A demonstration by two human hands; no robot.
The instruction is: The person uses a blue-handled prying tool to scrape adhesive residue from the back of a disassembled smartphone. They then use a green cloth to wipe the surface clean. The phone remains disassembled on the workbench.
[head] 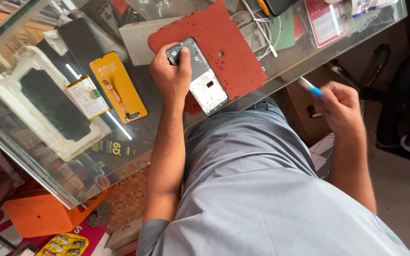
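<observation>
My left hand (pixel 171 75) grips the upper end of an opened phone frame (pixel 204 81), grey and white inside, which lies on a red-brown work mat (pixel 226 52) on a glass table (pixel 34 156). My right hand (pixel 340 105) is off the table's edge, beside my lap, closed around a thin tool with a blue handle (pixel 312 88). The tool's tip points up and left, toward the table edge, and is apart from the phone.
On the glass left of the mat lie a yellow phone screen part (pixel 118 86), a small battery (pixel 88 96), a white foam tray (pixel 39 102) and a white box (pixel 136 40). Tweezers, cables and cards sit at the far side. A dark chair (pixel 404 109) stands at right.
</observation>
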